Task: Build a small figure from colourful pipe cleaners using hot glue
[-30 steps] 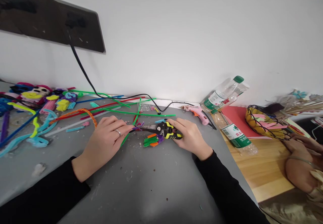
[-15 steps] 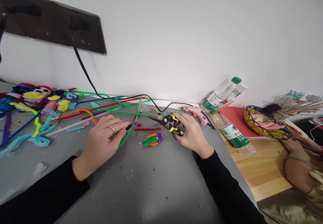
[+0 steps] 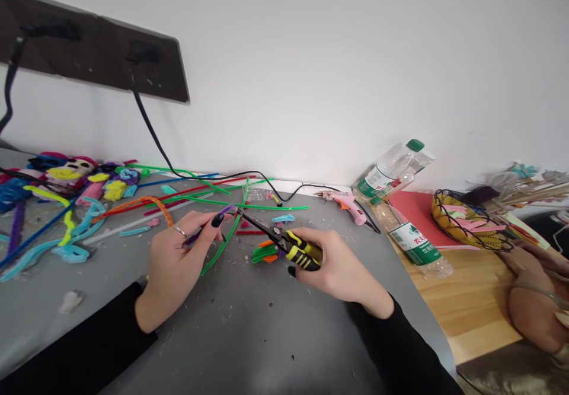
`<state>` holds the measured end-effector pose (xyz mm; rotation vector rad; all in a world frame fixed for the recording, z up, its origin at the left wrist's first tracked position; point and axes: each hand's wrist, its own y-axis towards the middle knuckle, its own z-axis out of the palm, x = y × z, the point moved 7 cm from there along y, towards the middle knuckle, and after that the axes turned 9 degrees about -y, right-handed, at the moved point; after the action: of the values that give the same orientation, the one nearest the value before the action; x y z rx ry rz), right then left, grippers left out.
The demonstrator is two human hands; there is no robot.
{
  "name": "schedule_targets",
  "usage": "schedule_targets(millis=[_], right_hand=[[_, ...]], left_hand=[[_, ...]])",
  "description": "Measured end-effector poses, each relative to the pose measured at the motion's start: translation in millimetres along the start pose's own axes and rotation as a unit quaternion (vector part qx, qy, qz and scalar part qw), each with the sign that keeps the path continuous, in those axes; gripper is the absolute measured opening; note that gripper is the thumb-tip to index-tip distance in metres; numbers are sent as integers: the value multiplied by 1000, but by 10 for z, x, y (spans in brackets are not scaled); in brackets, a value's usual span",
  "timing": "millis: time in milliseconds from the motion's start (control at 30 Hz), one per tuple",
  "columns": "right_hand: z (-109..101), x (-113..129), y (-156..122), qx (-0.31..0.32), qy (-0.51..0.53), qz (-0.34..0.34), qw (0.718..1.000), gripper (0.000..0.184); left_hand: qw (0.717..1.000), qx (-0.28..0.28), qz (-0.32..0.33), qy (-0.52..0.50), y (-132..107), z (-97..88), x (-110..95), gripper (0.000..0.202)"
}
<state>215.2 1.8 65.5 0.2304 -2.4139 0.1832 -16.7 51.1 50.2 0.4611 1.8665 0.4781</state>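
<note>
Between the thumb and fingers of my left hand [image 3: 182, 258] a short purple pipe cleaner [image 3: 226, 210] is pinched, its tip poking out to the right. My right hand [image 3: 340, 267] grips black-and-yellow pliers [image 3: 304, 251] by the handles. Their narrow jaws [image 3: 249, 218] point left, with the tip at or very close to the purple end; whether they touch it I cannot tell. Under the pliers lies a small bundle of green, orange and purple pipe cleaner [image 3: 264, 253], partly covered by the tool.
Loose green pipe cleaners [image 3: 222, 247] and other colours spread behind my hands. A pink glue gun [image 3: 349, 204] rests near the wall, its black cord running left. Plastic bottles [image 3: 415, 244], a yellow basket [image 3: 462, 220] and another person's arm [image 3: 531, 300] are at the right.
My right hand has lifted the pliers off the table area and turned them, bringing the jaws left to the purple pipe cleaner. My left hand has shifted slightly, its thumb now showing.
</note>
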Motion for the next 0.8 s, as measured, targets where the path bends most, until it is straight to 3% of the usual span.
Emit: schedule_targets(millis=[167, 433, 667, 800], right_hand=[[95, -2, -66, 121, 82, 83, 986, 29], [174, -42, -64, 148, 154, 99, 972, 24], [170, -86, -73, 169, 214, 121, 955, 23], [235, -67, -73, 194, 216, 115, 950, 21]], left_hand=[[1000, -15, -22, -10, -15, 2, 2, 26], [1000, 0, 27, -16, -65, 74, -66, 16], [999, -28, -15, 16, -26, -7, -28, 25], [1000, -14, 6, 19, -56, 26, -42, 24]])
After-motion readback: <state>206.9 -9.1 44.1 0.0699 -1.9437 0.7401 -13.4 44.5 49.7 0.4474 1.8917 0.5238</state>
